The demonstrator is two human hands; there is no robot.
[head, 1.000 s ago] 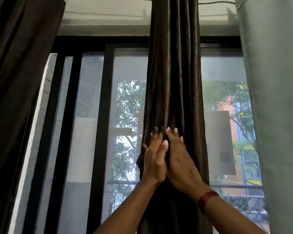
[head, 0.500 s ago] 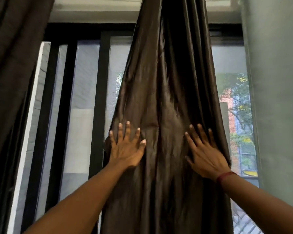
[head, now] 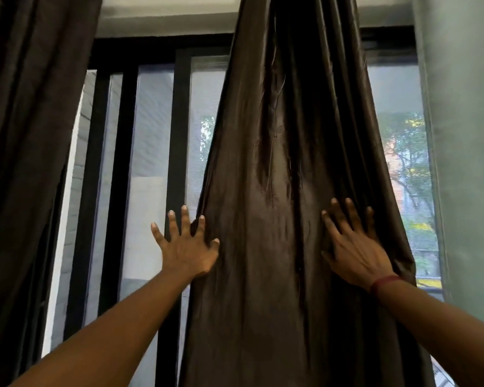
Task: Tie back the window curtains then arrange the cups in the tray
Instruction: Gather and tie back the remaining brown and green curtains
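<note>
At the window, centre of view: middle curtain (head: 277, 177), dark brown glossy fabric, hanging from above the top of the picture. It is gathered into tight folds at the top and fanned out wide at hand height, its face creased and drawn fairly flat between the two hands. It covers the middle of the window and runs out of view at the bottom.

Left hand (head: 186, 247): fingers straight and spread, back toward the camera, gripping nothing. It lies on the left edge of the middle curtain. The thumb tip presses into the fabric, the index finger sits at the very edge, and the other fingers reach past it over the glass. The bare forearm enters from the lower left.

Right hand (head: 352, 247): fingers straight and spread, palm flat against the fabric near the right edge of the middle curtain, gripping nothing. Wristband (head: 384, 283): thin, dark red, on this wrist.

Left curtain (head: 25, 135): same dark brown, in loose folds at the far left, well apart from the middle curtain.

Window frame (head: 180, 135): black, with several upright bars showing between the two dark curtains and a black top rail.

Pale panel (head: 464, 135): grey-green, at the far right; cannot tell whether curtain or wall.

Trees (head: 408, 163): green foliage, blurred, seen through the glass between the middle curtain and the pale panel.

Lintel (head: 165, 12): pale strip above the window frame.
</note>
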